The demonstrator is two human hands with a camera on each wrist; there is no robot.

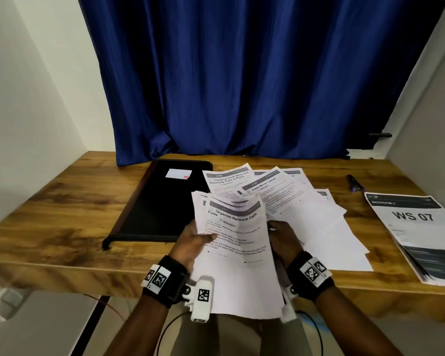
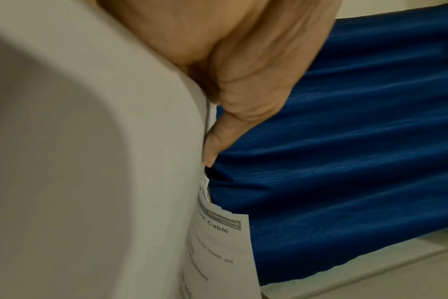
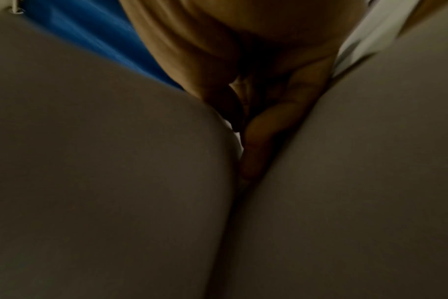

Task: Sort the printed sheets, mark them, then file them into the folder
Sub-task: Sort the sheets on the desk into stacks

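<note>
Above desk point(image 1: 62, 214), both hands point(image 1: 242, 240) grasp sheets point(image 1: 234, 247); folder point(image 1: 162, 201) lies left.

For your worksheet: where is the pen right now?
In the head view, the pen lies untouched at the table's far right, just beyond the WS 07 stack.

Fanned printed sheets point(image 1: 235, 235) beside closed black folder point(image 1: 162, 204)

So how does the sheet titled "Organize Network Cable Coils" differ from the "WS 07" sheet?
The Organize Network Cable Coils sheet is lifted and curved, held by the left hand; the WS 07 sheet lies flat atop a stack on the desk, untouched. WS 07 has far larger lettering. Both are white printed sheets.
</note>
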